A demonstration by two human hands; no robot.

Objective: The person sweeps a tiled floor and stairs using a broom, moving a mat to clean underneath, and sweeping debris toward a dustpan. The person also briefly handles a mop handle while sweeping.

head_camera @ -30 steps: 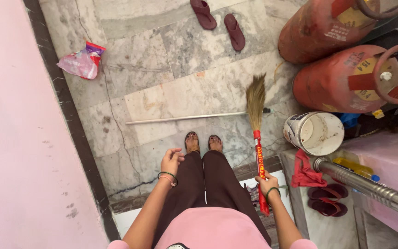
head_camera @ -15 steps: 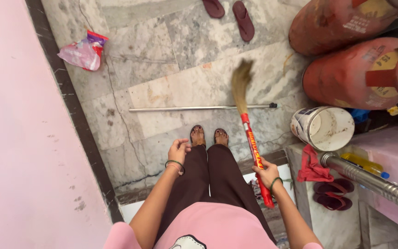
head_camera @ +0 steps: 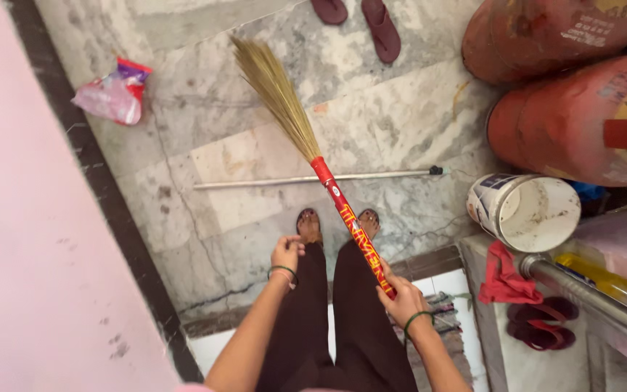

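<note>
Nearest the body, the right hand (head_camera: 403, 300) is clamped on the broom (head_camera: 342, 210) at its red handle's end, a light, stiff grip with soft bristles angled up-left; the left hand (head_camera: 285, 254) hangs loosely curled, holding nothing; beyond, floor (head_camera: 400, 123) lies open between pink wall (head_camera: 23, 239) and gas cylinders (head_camera: 567, 123)

Red-handled, straw-tan broom (head_camera: 306, 145) – grey-veined marble floor (head_camera: 400, 123) – rusty-red gas cylinders (head_camera: 567, 116)

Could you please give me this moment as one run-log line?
right hand: grips broom, raised, bristles upper left | left hand: free, above thigh | metal rod: on floor
</note>
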